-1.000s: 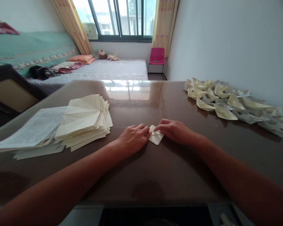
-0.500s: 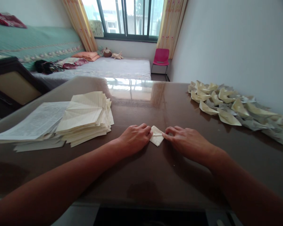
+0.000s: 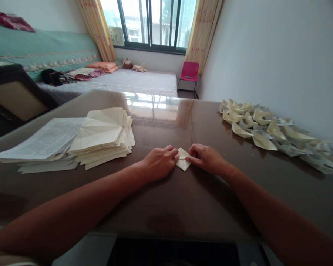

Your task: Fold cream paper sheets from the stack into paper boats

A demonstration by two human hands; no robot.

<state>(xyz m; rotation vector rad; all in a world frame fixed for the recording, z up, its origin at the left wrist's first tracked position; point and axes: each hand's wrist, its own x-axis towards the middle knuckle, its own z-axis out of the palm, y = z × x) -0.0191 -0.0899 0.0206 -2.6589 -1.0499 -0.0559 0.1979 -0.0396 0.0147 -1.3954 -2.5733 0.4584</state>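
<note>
A small folded piece of cream paper (image 3: 182, 162) lies on the dark brown table (image 3: 166, 199) in front of me. My left hand (image 3: 158, 162) is curled, its fingertips pressing the paper's left side. My right hand (image 3: 205, 158) is curled too, pinching the paper's right edge. Both forearms reach in from the near edge of the table.
A stack of creased cream sheets (image 3: 104, 135) sits on printed pages (image 3: 41, 142) at the left. Several folded paper boats (image 3: 266, 127) lie along the white wall at the right. Beyond the table are a bed (image 3: 113, 81), a pink chair (image 3: 190, 72) and a window.
My right hand slid off the paper to the right, then came back to its right edge. My left hand stayed on the paper. The view shifted slightly.
</note>
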